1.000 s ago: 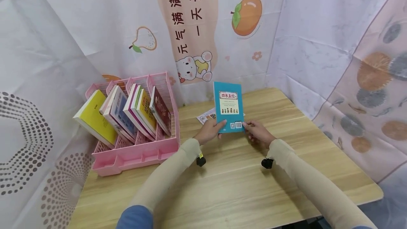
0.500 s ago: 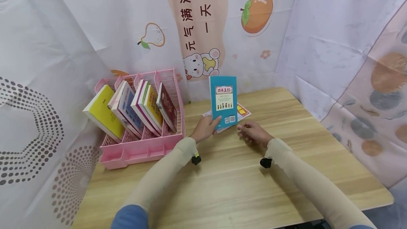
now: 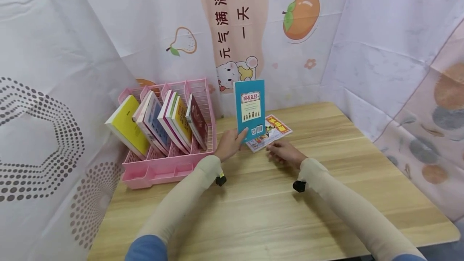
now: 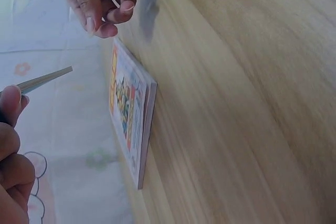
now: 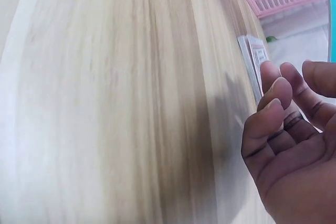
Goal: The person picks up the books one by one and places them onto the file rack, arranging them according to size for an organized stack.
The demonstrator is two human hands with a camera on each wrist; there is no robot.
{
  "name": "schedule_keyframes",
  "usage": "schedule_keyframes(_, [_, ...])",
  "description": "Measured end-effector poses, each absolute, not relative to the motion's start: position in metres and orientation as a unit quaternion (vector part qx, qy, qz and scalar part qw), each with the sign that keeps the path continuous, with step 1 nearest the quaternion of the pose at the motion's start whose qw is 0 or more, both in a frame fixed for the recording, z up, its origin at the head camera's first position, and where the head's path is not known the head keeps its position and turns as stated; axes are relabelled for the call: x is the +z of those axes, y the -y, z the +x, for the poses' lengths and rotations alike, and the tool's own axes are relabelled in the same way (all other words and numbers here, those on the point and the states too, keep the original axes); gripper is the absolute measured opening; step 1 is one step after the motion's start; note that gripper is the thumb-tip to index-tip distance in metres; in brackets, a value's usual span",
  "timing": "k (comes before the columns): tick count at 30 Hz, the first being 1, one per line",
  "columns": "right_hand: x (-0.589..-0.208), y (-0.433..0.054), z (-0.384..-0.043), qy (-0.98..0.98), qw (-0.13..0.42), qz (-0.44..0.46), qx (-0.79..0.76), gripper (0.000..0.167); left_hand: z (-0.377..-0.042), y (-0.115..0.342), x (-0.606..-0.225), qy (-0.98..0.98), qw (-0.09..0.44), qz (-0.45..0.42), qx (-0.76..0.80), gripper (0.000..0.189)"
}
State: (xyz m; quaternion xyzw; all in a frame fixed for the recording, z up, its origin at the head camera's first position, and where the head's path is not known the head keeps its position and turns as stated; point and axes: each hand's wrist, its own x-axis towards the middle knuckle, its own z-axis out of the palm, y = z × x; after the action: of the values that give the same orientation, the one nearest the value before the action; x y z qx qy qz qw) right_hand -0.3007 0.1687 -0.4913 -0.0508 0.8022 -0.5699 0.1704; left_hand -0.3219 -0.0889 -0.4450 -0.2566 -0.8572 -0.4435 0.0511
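My left hand (image 3: 229, 145) grips a blue book (image 3: 251, 108) by its lower left corner, thumb on the cover. The book is held upright above the table, its cover with a pale panel and barcode facing me. Beneath and behind it a colourful thin book (image 3: 274, 130) lies flat, partly hidden by the blue one. By that lying book's near right corner is my right hand (image 3: 285, 153), its fingers loosely bent with nothing in them. The right wrist view shows the same right hand (image 5: 296, 140) with bare fingertips close to the lying book's edge (image 5: 252, 64).
A pink rack (image 3: 163, 172) stands on the left of the wooden table (image 3: 275, 212). Several books lean in its slots, among them a yellow book (image 3: 132, 126) and a dark red book (image 3: 198, 122). A printed cloth (image 3: 145, 19) hangs behind the table.
The right hand has let go of the blue book. The left hand has carried it leftward and up, uncovering more of the book lying on the table.
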Motion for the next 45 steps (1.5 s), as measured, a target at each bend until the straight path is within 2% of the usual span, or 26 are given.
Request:
schedule_keyframes(14, [-0.487,-0.141,-0.306,-0.802,0.175,-0.080,-0.566,0.032,-0.317,0.115,-0.439,0.864,0.050,-0.232,-0.444,0.051])
schedule_keyframes(22, [-0.487,-0.123,-0.310,-0.793,0.192,-0.104,-0.569,0.032,-0.311,0.134,-0.435,0.881,0.101,-0.207,-0.414,0.050])
schedule_keyframes(33, [-0.484,-0.103,-0.310,-0.796,0.192,-0.134,-0.558,0.035,-0.307,0.158,-0.434,0.890,0.145,-0.190,-0.388,0.049])
schedule_keyframes(45, [-0.485,-0.074,-0.309,-0.792,0.199,-0.150,-0.557,0.036,-0.304,0.177,-0.439,0.884,0.163,-0.183,-0.399,0.048])
